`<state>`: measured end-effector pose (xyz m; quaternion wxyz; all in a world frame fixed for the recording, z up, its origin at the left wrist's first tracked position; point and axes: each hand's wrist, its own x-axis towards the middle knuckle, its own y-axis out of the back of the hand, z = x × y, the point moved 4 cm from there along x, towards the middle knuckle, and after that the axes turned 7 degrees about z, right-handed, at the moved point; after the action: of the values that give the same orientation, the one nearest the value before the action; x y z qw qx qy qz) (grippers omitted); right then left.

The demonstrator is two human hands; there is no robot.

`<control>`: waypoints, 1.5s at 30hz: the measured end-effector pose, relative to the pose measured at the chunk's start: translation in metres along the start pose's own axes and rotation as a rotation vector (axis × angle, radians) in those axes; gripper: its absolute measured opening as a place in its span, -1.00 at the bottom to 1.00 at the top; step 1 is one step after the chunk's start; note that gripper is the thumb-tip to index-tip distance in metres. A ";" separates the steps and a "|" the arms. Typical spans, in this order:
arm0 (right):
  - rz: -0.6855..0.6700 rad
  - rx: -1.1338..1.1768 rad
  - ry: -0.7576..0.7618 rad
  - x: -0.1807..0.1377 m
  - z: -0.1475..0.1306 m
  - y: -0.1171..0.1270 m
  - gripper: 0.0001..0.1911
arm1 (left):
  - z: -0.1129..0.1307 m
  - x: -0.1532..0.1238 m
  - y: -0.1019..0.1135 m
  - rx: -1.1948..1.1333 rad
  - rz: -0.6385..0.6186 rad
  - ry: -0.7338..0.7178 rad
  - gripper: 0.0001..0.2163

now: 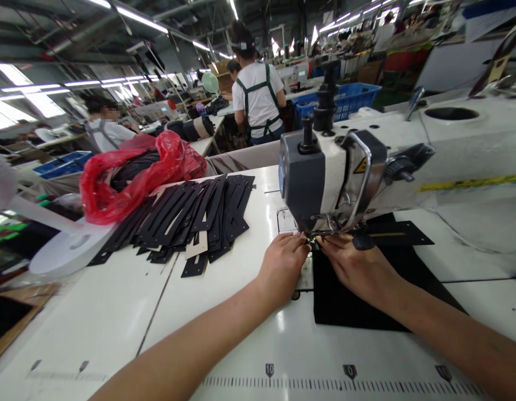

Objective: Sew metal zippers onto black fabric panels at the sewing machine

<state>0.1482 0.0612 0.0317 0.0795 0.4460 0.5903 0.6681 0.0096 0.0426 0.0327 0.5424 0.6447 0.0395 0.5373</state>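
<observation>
At the sewing machine (325, 172), both hands meet just under the needle area. My left hand (284, 266) is closed with bent fingers, its fingertips at the edge of a black fabric piece (350, 303) by the presser foot. From the other side, my right hand (360, 268) grips the same fabric, fingers together and tips close to the needle. The fabric lies flat beneath my right hand and forearm. A black slotted strip (402, 234) rests on it, right of the machine head. The fingertips and the stitching point are partly hidden.
Several black slotted strips (191, 217) lie in an overlapping pile to the left. Behind them sits a red plastic bag (124, 178) with dark material. A white fan base (69, 250) stands at far left. A ruler (308, 384) marks the table's front edge. Co-workers (258, 94) are beyond.
</observation>
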 end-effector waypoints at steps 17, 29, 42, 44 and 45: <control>0.010 0.000 -0.024 -0.003 0.002 -0.004 -0.73 | -0.003 -0.004 -0.004 -0.031 0.022 0.007 -0.91; 0.076 -0.030 -0.037 -0.001 0.002 -0.004 -0.77 | -0.004 -0.003 -0.006 -0.083 0.035 0.084 -0.89; 0.059 -0.268 -0.013 -0.092 -0.051 0.025 -0.36 | 0.050 -0.062 0.052 -0.689 -0.097 0.649 -0.76; 0.046 -0.275 -0.023 -0.099 -0.058 0.030 -0.34 | 0.056 -0.068 0.050 -0.870 -0.120 0.861 -0.77; 0.042 -0.276 -0.029 -0.101 -0.060 0.032 -0.34 | 0.059 -0.070 0.048 -0.957 -0.136 0.963 -0.74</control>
<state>0.1796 -0.0555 0.0139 0.1344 0.4526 0.4823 0.7379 -0.0015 -0.0597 0.0324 0.7221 0.0190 0.0750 0.6874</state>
